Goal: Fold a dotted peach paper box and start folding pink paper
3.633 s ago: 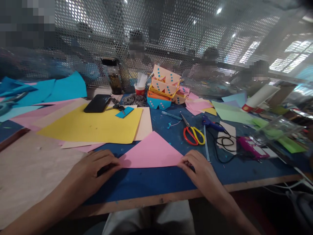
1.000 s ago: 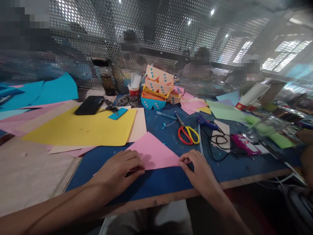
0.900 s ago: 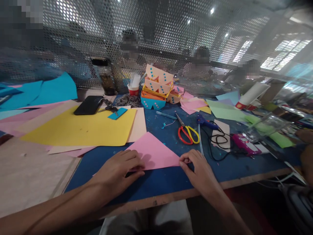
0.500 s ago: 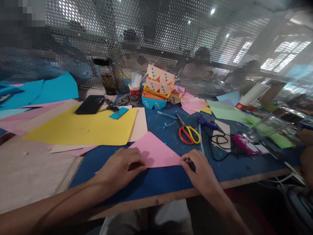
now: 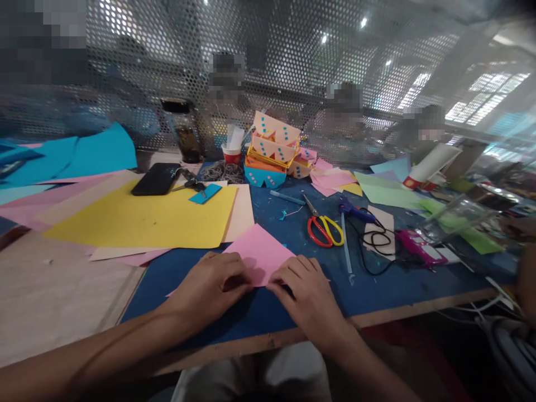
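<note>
A pink sheet of paper [image 5: 264, 251], folded into a triangle, lies on the blue table mat with its straight edge toward me. My left hand [image 5: 224, 279] grips that near edge left of the middle, thumb and fingers pinched together. Close beside it, my right hand [image 5: 299, 287] pinches the same edge. The two hands cover much of the paper, and only its tips show past them. Beyond the paper lie scissors [image 5: 321, 226] with one red and one yellow handle, and a clear glue stick [image 5: 347, 248].
Left are a large yellow sheet [image 5: 146, 223], a black phone [image 5: 154, 178] and keys [image 5: 195, 184]. Behind stand a jar [image 5: 186, 134], a paper cup [image 5: 231, 153] and stacked paper pieces [image 5: 274, 148]. Right are a blue glue gun [image 5: 354, 209] with its cord and a magenta device [image 5: 421, 248].
My right hand has slid left along the near edge of the pink paper, from its right corner to close beside my left hand. My left hand stays almost where it was.
</note>
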Action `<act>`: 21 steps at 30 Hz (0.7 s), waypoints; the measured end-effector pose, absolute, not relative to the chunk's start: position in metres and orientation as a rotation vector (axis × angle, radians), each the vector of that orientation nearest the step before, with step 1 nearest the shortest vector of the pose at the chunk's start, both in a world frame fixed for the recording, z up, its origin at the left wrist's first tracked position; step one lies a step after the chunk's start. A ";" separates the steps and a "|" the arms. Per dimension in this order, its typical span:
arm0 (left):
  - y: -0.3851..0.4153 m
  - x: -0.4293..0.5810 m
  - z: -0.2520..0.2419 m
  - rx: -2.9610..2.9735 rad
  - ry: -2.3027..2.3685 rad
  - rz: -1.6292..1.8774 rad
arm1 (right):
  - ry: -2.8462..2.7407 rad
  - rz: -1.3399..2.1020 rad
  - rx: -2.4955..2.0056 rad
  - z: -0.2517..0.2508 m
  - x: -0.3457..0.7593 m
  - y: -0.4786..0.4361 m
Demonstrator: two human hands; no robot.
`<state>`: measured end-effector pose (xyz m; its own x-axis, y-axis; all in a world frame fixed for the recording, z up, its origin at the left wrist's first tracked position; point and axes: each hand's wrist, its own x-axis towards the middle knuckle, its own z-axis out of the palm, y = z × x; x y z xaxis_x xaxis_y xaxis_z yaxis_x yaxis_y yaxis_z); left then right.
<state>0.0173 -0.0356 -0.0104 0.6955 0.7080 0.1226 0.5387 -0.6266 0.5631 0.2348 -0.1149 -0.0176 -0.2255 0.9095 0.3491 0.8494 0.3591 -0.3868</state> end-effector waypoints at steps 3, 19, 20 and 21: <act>-0.036 0.017 -0.010 2.413 0.967 0.436 | -2.101 0.201 -1.559 -0.019 0.235 -0.112; -0.039 0.016 -0.012 2.504 1.054 0.440 | -2.037 0.310 -1.682 -0.015 0.230 -0.107; -0.039 0.017 -0.011 2.502 1.063 0.431 | -2.034 0.311 -1.685 -0.015 0.230 -0.107; -0.039 0.019 -0.010 2.499 1.074 0.420 | -2.033 0.311 -1.688 -0.015 0.230 -0.107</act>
<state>0.0185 -0.0393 -0.0100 0.6622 0.7400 0.1183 0.6240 -0.6319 0.4597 0.2295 -0.1073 -0.0147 -0.1270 0.9686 0.2137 0.8603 0.2148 -0.4623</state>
